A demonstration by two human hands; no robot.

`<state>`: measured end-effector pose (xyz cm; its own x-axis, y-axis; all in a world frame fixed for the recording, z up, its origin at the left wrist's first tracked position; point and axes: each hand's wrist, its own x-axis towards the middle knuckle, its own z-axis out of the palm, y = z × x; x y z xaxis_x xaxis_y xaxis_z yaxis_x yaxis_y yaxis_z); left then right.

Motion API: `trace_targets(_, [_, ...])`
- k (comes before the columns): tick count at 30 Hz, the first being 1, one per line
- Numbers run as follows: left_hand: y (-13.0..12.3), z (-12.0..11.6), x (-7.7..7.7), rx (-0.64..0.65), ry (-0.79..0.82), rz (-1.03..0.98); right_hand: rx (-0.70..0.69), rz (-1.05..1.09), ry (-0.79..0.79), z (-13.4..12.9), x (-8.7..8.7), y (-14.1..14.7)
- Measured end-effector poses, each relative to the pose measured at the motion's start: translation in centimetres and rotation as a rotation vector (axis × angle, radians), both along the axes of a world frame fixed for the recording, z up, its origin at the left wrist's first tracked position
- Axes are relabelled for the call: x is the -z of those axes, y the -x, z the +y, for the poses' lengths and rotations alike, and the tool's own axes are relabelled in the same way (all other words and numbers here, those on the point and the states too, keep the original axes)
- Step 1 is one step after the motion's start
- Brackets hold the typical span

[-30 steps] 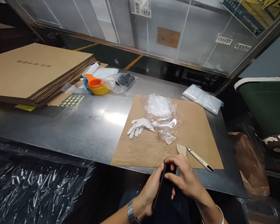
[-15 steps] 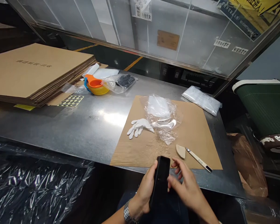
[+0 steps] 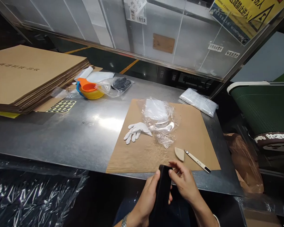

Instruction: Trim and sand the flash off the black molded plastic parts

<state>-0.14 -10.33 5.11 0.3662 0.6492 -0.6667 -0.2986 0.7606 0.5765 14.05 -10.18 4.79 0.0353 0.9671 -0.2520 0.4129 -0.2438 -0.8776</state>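
grips a black case (image 3: 164,189) with the left hand (image 3: 145,198), closed around its side, and pinches its upper right side between thumb and fingers of the right hand (image 3: 185,183). holds it just off the front edge of the metal table (image 3: 90,135). shows, on a cardboard sheet (image 3: 191,132) along that edge, a knife (image 3: 197,161) near a beige wedge (image 3: 179,154), with a white glove (image 3: 137,130) beside clear plastic wrap (image 3: 165,137) farther left.
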Motion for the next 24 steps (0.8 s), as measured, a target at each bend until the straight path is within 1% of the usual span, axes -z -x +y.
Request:
trace_targets(3, [0.1, 0.0, 0.6, 0.097, -0.008, -0.005, -0.068, -0.032, -0.026, 0.8, -0.2, -0.9])
trace_targets(6, [0.0, 0.9, 2.2, 0.144, -0.015, -0.108, -0.170, -0.037, -0.018, 1.8, 0.3, -1.7])
trace_targets(8, [-0.2, 1.9, 3.4, 0.149, -0.052, -0.135, -0.200, -0.063, -0.014, 3.1, 1.0, -2.1])
trace_targets(9, [-0.4, 2.6, 4.0, 0.144, -0.101, -0.096, -0.194, -0.087, -0.021, 4.0, 1.4, -2.3])
trace_targets(11, [-0.8, 4.1, 4.9, 0.103, -0.262, 0.062, -0.145, -0.159, -0.056, 6.5, 2.0, -2.8])
trace_targets(14, [-1.2, 6.4, 5.6, -0.023, -0.513, 0.271, -0.053, -0.309, -0.146, 11.2, 2.3, -3.2])
trace_targets(16, [-1.5, 7.8, 6.0, -0.099, -0.617, 0.334, -0.022, -0.406, -0.190, 14.3, 2.3, -3.2])
trace_targets(18, [-1.6, 8.7, 6.8, -0.164, -0.688, 0.405, -0.018, -0.481, -0.200, 16.9, 2.4, -2.8])
trace_targets(21, [-1.7, 9.3, 8.6, -0.224, -0.783, 0.562, -0.045, -0.548, -0.156, 19.6, 3.3, -1.9])
trace_targets(24, [-1.7, 9.5, 10.6, -0.179, -0.919, 0.793, -0.108, -0.548, -0.080, 21.3, 4.5, -1.3])
